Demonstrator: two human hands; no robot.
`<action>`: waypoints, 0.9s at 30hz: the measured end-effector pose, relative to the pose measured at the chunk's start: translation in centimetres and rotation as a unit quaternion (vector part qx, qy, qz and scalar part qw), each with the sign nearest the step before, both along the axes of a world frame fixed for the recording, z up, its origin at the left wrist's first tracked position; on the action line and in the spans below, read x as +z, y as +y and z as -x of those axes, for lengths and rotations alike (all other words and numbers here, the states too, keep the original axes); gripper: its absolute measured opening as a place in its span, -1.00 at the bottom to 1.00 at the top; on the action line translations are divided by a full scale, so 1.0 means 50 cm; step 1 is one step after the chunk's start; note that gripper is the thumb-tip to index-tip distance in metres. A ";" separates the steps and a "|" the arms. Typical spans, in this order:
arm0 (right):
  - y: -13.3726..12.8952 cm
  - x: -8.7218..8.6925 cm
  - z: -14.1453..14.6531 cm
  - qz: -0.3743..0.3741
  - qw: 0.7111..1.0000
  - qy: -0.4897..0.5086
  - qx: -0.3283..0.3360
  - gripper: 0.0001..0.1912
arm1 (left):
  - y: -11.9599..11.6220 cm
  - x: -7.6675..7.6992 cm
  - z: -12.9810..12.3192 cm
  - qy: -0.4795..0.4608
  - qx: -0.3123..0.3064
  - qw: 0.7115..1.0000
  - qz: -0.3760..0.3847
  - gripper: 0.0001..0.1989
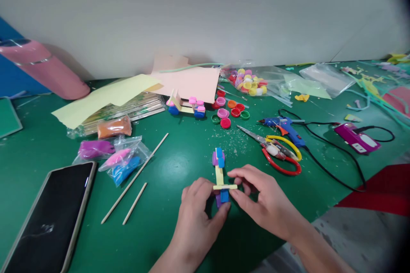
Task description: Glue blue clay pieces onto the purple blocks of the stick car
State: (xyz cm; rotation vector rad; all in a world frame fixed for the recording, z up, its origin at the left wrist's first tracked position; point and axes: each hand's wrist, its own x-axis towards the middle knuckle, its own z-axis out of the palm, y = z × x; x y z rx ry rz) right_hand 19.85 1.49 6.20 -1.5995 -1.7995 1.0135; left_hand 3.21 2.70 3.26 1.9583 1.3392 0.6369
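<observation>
A small toy car (219,175) made of pale yellow strips, with blue and purple wheel-like pieces, lies lengthwise in front of me. My left hand (199,217) grips its near end, thumb by the blue and purple pieces. Across that end sits a short pale yellow crosspiece (225,187). My right hand (261,198) is closed around the crosspiece's right end, thumb below it and index finger above; the exact contact is partly hidden. Farther back stands a similar toy car (185,108) with blue and pink pieces.
Scissors (282,153) and a blue glue gun (285,128) with a trailing cord lie to the right. Bottle caps (235,112) lie behind. On the left are wooden sticks (134,179), bagged clay (126,170), a phone (48,217) and a pink bottle (48,68).
</observation>
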 end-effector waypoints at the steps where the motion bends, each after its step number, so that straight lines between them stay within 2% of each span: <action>1: -0.006 -0.006 -0.002 -0.008 1.000 0.006 -0.011 -0.87 | 0.000 -0.001 0.001 0.000 0.000 1.000 0.002 -0.93; 4: -0.024 -0.024 -0.003 -0.044 0.998 0.030 -0.030 -0.94 | -0.002 -0.004 0.002 -0.007 -0.002 1.000 0.007 -0.92; 8: -0.035 -0.035 0.004 -0.062 0.996 0.048 -0.047 -0.76 | -0.004 -0.008 0.003 -0.017 -0.004 1.000 0.000 -0.91; 11: -0.033 -0.035 0.008 -0.051 0.997 0.054 -0.037 -0.71 | -0.002 -0.011 0.003 -0.018 -0.004 1.000 -0.010 -0.91; 27: 0.002 -0.031 0.019 -0.048 0.997 0.058 -0.024 -0.87 | -0.003 -0.008 -0.010 0.016 -0.008 1.000 -0.011 -0.95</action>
